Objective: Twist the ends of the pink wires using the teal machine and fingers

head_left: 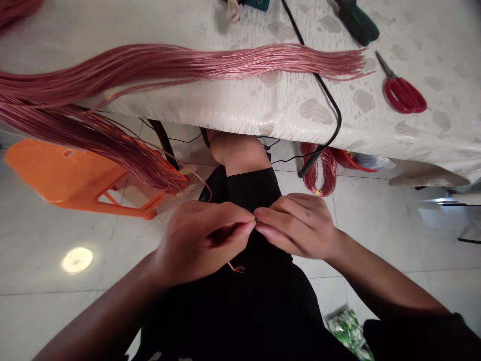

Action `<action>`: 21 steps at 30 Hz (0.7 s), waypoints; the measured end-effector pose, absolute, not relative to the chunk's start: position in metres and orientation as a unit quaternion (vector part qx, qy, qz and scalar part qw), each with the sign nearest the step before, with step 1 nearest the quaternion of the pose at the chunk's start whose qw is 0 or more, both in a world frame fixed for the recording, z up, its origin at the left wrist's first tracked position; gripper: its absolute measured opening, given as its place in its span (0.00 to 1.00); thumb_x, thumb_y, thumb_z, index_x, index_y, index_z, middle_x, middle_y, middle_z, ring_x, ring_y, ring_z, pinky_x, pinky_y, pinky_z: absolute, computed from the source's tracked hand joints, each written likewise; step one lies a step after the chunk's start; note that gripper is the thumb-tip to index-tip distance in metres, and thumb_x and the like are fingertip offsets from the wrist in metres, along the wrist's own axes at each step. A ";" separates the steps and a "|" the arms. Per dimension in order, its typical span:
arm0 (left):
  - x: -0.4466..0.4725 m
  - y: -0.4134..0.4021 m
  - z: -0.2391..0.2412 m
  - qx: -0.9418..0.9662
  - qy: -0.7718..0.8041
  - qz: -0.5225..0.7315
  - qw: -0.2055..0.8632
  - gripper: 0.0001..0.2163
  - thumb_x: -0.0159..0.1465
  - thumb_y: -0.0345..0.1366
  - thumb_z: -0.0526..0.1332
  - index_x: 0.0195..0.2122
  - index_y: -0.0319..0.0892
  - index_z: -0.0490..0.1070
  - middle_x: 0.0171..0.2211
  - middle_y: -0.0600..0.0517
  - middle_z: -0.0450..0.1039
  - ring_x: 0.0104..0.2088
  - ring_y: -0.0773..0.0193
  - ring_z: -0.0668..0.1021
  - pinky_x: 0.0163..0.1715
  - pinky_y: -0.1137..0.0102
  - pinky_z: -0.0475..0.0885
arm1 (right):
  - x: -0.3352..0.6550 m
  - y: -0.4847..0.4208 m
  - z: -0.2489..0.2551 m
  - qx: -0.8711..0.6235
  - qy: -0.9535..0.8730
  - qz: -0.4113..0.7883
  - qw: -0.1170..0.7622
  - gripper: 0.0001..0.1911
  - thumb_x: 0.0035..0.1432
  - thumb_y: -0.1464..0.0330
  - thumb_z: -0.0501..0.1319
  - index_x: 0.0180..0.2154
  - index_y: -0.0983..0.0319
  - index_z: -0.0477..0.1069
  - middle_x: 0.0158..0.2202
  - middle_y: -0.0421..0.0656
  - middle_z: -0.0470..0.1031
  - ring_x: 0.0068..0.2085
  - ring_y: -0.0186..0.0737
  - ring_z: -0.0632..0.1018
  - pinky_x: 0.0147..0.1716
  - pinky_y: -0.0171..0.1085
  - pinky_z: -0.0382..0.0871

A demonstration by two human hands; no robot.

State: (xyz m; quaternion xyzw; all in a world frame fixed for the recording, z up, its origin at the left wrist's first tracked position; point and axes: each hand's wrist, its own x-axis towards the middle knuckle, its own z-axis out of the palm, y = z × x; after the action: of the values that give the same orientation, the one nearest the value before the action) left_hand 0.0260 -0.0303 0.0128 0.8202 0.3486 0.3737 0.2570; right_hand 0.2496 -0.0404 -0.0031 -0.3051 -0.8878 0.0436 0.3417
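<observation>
Left hand [210,240], right hand [300,223]: pinching one tiny piece [256,219], unidentified; could slip, grip slight. Pink strands [126,150]: overhang near edge of table [240,108]; could slide, weight pulling.

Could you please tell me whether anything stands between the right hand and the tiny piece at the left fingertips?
Nothing visible does: the right hand and left hand come together at the tiny piece, too small to identify.

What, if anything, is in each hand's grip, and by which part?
Left hand and right hand pinch a tiny piece at their fingertips; too small to tell what, or which part. Pink wire shows below the left hand.
</observation>
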 end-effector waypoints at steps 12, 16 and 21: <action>0.027 -0.027 0.011 0.829 0.314 0.369 0.280 0.08 0.63 0.24 0.63 0.31 0.45 0.71 0.17 0.63 0.67 0.17 0.75 0.66 0.19 0.76 0.61 | 0.241 -0.041 0.009 -0.317 -0.852 0.157 0.386 0.06 0.63 0.76 0.59 0.36 0.58 0.69 0.25 0.36 0.71 0.23 0.32 0.69 0.22 0.37 0.60; 0.027 -0.024 0.011 0.839 0.276 0.384 0.269 0.11 0.62 0.21 0.62 0.29 0.45 0.67 0.18 0.62 0.65 0.18 0.74 0.64 0.20 0.75 0.60 | 0.237 -0.043 0.016 -0.356 -0.770 0.344 0.403 0.07 0.62 0.76 0.60 0.32 0.60 0.69 0.24 0.36 0.68 0.24 0.30 0.67 0.23 0.33 0.60; 0.023 -0.021 0.012 0.849 0.238 0.376 0.283 0.15 0.61 0.19 0.61 0.27 0.45 0.61 0.18 0.62 0.60 0.19 0.73 0.60 0.20 0.72 0.57 | 0.235 -0.044 0.014 -0.387 -0.546 0.647 0.365 0.05 0.61 0.74 0.63 0.31 0.62 0.71 0.21 0.32 0.66 0.19 0.26 0.66 0.18 0.29 0.58</action>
State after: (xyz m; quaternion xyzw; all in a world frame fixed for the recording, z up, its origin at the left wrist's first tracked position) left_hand 0.0234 -0.0212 0.0115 0.8495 0.2384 0.3765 0.2825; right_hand 0.2355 -0.0441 0.0141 -0.3874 -0.5457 0.6474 0.3647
